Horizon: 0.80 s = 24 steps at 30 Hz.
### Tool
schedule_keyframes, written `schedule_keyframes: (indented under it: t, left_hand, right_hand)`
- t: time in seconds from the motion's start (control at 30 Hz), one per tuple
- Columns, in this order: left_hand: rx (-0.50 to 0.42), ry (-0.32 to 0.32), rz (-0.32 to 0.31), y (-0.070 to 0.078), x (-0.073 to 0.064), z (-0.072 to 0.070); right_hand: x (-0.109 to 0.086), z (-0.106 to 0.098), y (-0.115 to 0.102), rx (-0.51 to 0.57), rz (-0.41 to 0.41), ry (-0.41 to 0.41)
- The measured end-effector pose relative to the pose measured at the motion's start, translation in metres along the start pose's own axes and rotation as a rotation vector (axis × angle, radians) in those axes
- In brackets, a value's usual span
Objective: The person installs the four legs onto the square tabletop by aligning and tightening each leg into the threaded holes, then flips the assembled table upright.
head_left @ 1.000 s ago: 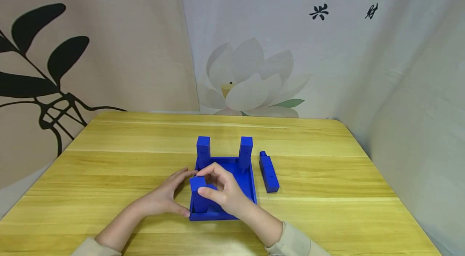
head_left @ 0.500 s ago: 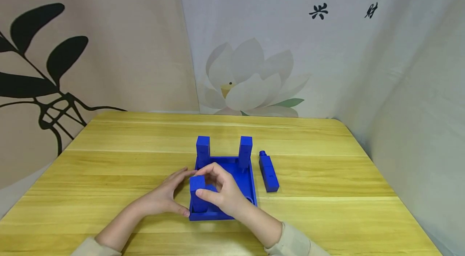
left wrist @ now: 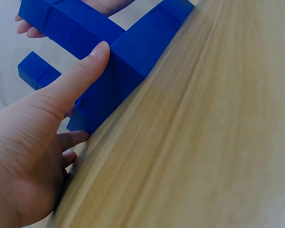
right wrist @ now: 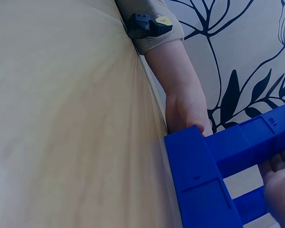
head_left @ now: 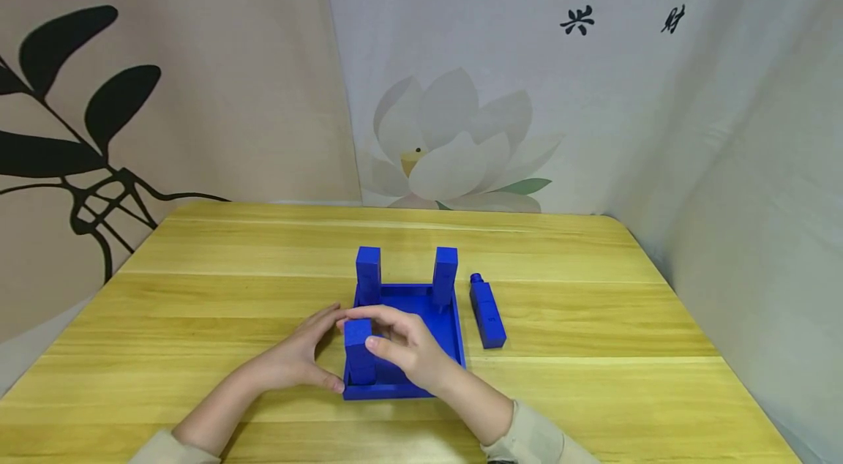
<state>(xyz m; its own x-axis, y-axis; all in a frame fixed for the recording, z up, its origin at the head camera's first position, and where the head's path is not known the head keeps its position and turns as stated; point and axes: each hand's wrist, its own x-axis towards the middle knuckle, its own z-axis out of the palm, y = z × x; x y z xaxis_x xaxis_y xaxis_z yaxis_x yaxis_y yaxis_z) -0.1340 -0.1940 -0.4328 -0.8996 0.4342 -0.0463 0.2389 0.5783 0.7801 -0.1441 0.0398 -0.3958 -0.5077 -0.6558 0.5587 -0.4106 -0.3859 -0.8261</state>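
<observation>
Tray [head_left: 388, 392] smooth plastic; tabletop [head_left: 593, 347] grained wood; backdrop [head_left: 263, 83] cloth.

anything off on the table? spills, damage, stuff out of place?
No spill or damage visible. One odd one out: a blue square block with a narrow neck lies on its side on the yellow wood-grain table, right of the shallow blue tray, while three similar blue square posts stand upright at tray corners.

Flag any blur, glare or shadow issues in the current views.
Head: fairly even light, no harsh glare; mark on the loose block too small to read. Left wrist: table blurs toward the right. Right wrist: cool cast, table soft and hazy, but digits on the post legible.
</observation>
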Motion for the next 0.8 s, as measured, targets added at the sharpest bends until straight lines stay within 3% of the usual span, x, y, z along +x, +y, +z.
schedule_keyframes:
  t: [0.43, 0.8]
  left_hand:
    - [-0.025, -0.013, -0.011, 0.002, -0.0004, -0.0008]
    - [-0.026, -0.007, 0.021, -0.0009, 0.0002, 0.0003]
  right_hand:
    - [0.0012, 0.0003, 0.0005, 0.019, 0.0, 0.008]
    - [0.0008, -0.0001, 0.0017, 0.019, 0.003, 0.035]
